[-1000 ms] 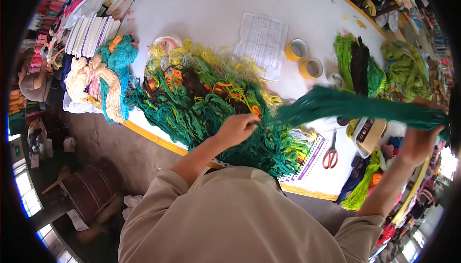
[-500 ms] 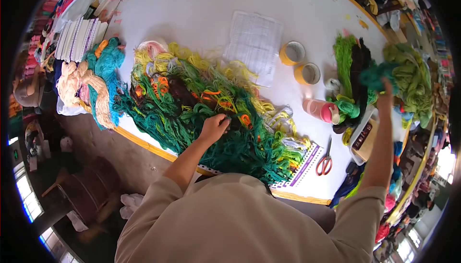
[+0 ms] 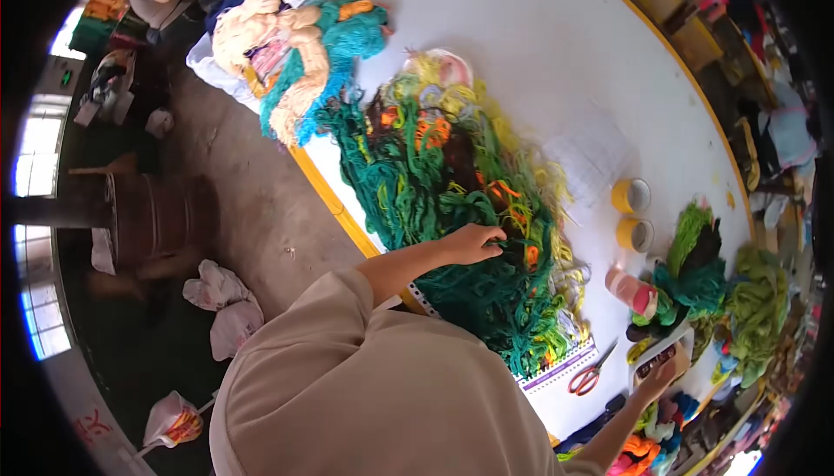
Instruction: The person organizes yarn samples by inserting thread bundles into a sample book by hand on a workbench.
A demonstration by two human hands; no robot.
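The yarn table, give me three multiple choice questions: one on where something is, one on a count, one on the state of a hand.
1. Where do the red-handled scissors lie?
A. right of the green yarn pile
B. on the floor
C. on the cream yarn

2. How many yellow tape rolls are on the table?
A. one
B. two
C. four

3. What is the left hand doing?
A. hanging off the table
B. holding scissors
C. resting on the green yarn pile

Answers: 1 A, they sit past the pile's right end. 2 B, two rolls lie side by side. 3 C, its fingers are in the green strands.
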